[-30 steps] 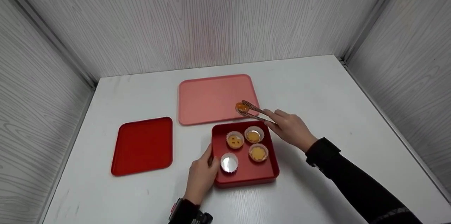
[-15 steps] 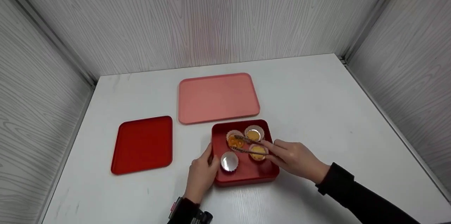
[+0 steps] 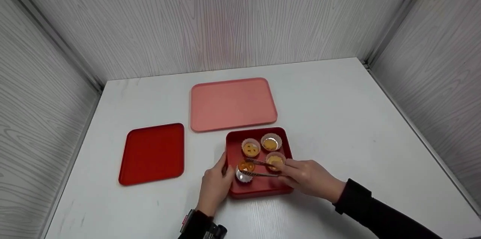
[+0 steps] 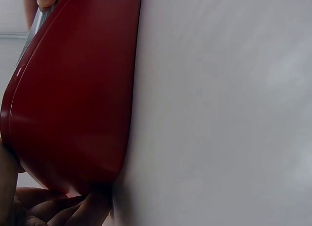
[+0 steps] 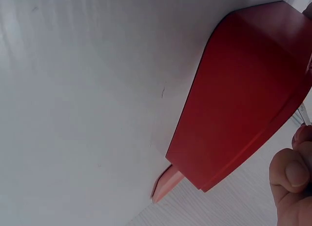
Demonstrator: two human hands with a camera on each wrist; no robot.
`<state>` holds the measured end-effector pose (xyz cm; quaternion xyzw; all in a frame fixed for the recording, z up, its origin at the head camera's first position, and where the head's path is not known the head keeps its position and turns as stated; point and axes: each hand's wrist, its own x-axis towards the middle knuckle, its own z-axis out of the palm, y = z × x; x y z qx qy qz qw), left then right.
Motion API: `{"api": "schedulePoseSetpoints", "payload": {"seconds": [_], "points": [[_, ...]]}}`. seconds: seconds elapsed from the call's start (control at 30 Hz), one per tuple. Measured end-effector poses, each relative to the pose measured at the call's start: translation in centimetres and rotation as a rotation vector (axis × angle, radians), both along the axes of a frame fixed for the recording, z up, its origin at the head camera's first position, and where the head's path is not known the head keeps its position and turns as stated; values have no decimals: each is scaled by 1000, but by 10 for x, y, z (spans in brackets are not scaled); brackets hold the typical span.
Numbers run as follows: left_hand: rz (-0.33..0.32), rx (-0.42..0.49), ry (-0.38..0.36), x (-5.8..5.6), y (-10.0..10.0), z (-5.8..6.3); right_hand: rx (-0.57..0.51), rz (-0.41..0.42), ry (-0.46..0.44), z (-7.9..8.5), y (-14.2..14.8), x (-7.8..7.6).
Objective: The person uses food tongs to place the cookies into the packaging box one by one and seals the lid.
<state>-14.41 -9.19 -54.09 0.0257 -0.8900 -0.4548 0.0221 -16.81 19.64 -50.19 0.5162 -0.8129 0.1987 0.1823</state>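
Holding tongs (image 3: 260,174) in the curled right hand (image 3: 306,177), long axis pointing leftward across the box (image 3: 260,194), with an orange piece (image 3: 246,166) between the tips at the near-left cup's (image 3: 243,178) far side. Gripping the box's left wall with the left hand (image 3: 215,189), nearer to that piece. Seeing yellowish pieces (image 3: 251,150) in the three other cups (image 3: 271,136).

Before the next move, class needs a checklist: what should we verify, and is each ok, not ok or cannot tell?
1. Left hand holds the box: ok, at its left side.
2. Right hand holds the tongs: ok.
3. Orange piece between the tong tips: ok.
4. Other three cups filled: ok, each holds a piece.
5. Near right cup in full view: not ok, right fingers partly cover it.
6. Orange piece touching the silver cup: cannot tell.
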Motion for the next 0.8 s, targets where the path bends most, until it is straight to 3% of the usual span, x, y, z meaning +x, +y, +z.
{"api": "schedulePoseSetpoints", "payload": {"seconds": [0.8], "points": [[10, -2, 3, -1, 0, -1, 45, -47, -21, -10, -10, 0]]}}
